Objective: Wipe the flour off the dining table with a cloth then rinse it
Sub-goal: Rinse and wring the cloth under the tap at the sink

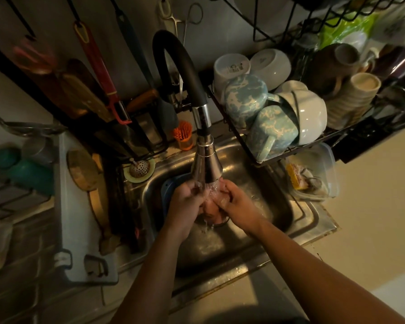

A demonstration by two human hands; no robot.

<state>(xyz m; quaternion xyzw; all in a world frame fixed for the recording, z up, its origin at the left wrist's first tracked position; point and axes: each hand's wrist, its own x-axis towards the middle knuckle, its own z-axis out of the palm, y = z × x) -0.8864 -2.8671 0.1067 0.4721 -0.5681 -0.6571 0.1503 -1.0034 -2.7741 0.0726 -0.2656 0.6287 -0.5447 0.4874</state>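
Cloth (211, 211): pink wad between both hands, under the spray head (207, 163).
Left hand (185, 203): fingers curled round it.
Right hand (237, 204): likewise, equally near.

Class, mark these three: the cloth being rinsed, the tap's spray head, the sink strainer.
cloth (211, 213): head view, on its pink fold.
spray head (207, 166): head view, on its metal cone.
sink strainer (139, 169): head view, on its perforated dome.

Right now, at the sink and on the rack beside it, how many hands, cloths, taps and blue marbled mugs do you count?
Hands: 2, left hand and right hand, both gripping the cloth under the water
Cloth: 1
Tap: 1
Blue mugs: 2
Total: 6
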